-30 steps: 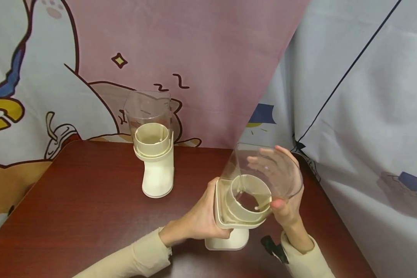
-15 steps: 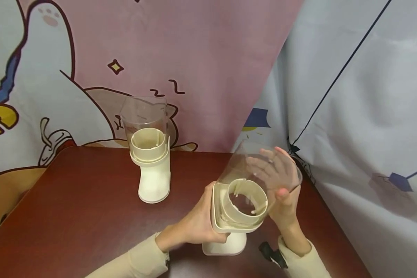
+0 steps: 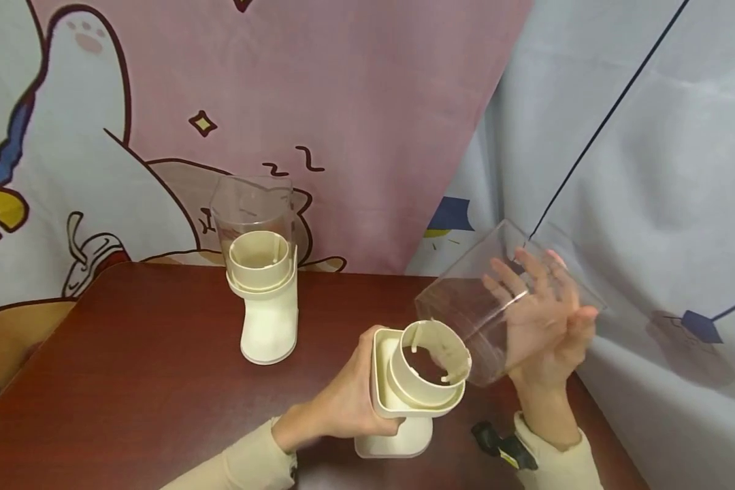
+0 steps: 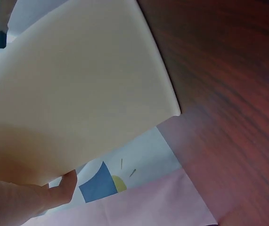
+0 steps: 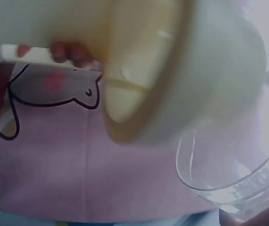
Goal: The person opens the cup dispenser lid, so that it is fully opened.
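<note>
My left hand (image 3: 349, 395) grips a cream plastic stand (image 3: 398, 439) with a round, hollow collar (image 3: 429, 391) at its top, tilted toward the right. In the left wrist view the stand's broad side (image 4: 87, 84) fills much of the picture, with fingers (image 4: 61, 190) at its lower edge. A clear plastic container (image 3: 456, 299) is held by my right hand (image 3: 548, 347), tilted, just right of the collar and off it. Through its wall the right fingers show spread along the far side, the thumb on the near side. The right wrist view shows the container's rounded rim (image 5: 224, 188) below the collar.
A similar cream stand (image 3: 269, 330) with its clear container (image 3: 251, 201) on top stands at the back left of the dark red table (image 3: 159, 381). Printed curtains (image 3: 355, 88) hang behind and to the right. A black strap (image 3: 502, 446) is at the right sleeve.
The clear container has come off the stand's collar and moved up and right with my right hand. My left hand still grips the stand in nearly the same place.
</note>
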A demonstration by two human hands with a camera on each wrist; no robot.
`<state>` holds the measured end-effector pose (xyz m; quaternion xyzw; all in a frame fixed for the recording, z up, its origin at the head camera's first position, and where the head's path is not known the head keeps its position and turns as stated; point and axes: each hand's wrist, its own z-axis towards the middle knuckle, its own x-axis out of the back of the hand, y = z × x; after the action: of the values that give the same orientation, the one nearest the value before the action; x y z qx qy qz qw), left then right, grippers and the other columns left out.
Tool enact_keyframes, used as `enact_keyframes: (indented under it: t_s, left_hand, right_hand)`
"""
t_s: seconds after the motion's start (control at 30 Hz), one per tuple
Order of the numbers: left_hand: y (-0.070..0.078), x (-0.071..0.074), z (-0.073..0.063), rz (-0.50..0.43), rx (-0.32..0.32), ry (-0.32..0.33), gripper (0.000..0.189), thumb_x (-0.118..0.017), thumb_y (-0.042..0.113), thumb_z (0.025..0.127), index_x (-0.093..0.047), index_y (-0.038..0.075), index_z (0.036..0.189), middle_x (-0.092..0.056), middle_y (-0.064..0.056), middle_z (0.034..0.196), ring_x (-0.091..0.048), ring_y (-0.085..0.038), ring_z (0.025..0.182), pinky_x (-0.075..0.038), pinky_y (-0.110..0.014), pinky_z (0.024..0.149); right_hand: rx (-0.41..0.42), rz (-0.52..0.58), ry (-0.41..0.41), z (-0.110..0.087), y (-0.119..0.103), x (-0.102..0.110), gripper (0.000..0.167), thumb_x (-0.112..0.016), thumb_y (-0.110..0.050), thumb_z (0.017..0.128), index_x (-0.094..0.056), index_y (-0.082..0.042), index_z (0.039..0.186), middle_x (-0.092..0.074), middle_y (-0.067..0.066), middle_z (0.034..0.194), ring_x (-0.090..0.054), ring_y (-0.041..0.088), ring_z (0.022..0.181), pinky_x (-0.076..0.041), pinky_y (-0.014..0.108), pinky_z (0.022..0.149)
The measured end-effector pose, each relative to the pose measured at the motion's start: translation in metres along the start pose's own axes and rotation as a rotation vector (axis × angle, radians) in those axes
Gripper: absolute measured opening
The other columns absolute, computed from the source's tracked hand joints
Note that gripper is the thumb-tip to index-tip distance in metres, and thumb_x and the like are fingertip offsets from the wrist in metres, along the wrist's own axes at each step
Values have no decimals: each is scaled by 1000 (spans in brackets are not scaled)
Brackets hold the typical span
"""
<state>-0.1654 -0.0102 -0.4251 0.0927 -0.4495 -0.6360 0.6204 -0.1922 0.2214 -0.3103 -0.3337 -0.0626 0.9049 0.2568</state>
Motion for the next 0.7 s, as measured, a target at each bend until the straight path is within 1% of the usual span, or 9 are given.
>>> enact_keyframes:
  t_s: [0.03,0.13,0.2,0.27,0.33,0.43,0.53,0.6,0.7]
  left_hand:
    - [0,0,0,0,0,2,120,-90,14,50,-20,6,148,-43,-5,138,-49,-14,118,-43,-30,105]
    - [0,0,0,-3,13,4,121,-90,14,49,-19,8,148,-43,-4,137,-49,-13,117,-43,-29,103]
    - [1,-1,0,-13,22,-2,122,-90,14,50,-19,10,148,-42,-4,137,-50,-12,116,-44,-29,103]
    - [1,-1,-1,-17,26,-8,121,-90,14,50,-19,9,148,-42,-4,137,-50,-13,116,-44,-29,103]
    - [2,-1,-1,-25,26,-11,120,-89,14,51,-19,7,148,-42,-5,137,-50,-13,116,-45,-30,103]
    - [2,-1,-1,-50,47,-18,119,-89,14,52,-19,8,148,-41,-5,138,-49,-13,117,-43,-29,104]
    - [2,0,-1,-56,54,-18,119,-89,13,52,-20,5,148,-41,-5,138,-50,-14,117,-43,-30,104]
    - [2,0,-1,-55,58,-19,119,-89,13,52,-19,5,148,-41,-4,138,-51,-13,116,-44,-29,104]
    - [2,0,-1,-53,52,-19,120,-89,14,51,-19,7,148,-41,-4,137,-52,-13,115,-44,-29,103]
  right_hand:
    - [6,-6,74,5,-5,2,63,-63,-27,94,-36,7,140,-51,36,134,-55,55,118,-47,59,100]
    - [89,-217,299,17,-14,16,57,-66,-34,94,-44,3,130,-56,29,125,-63,48,107,-56,51,90]
    - [140,-432,438,21,-20,31,60,-72,-32,90,-42,1,130,-56,24,123,-66,41,103,-59,44,84]
    - [169,-648,529,18,-22,53,63,-76,-25,87,-39,-4,133,-52,20,127,-66,35,104,-58,35,84]
    - [127,-826,595,11,-23,75,71,-78,-17,85,-33,-8,140,-46,17,133,-62,30,110,-56,30,88]
    - [-19,-1146,666,-4,-23,108,82,-77,-18,86,-25,-19,149,-41,14,141,-54,27,121,-48,24,93]
    - [-173,-1423,693,-17,-20,134,94,-79,-30,85,-16,-22,154,-32,15,150,-44,28,131,-41,31,103]
    - [-224,-1550,697,-24,-18,147,101,-81,-36,82,-13,-19,156,-31,17,150,-40,30,133,-35,39,107]
    - [-245,-1646,680,-32,-14,159,108,-83,-38,80,-12,-12,156,-25,19,150,-36,36,135,-31,47,113]
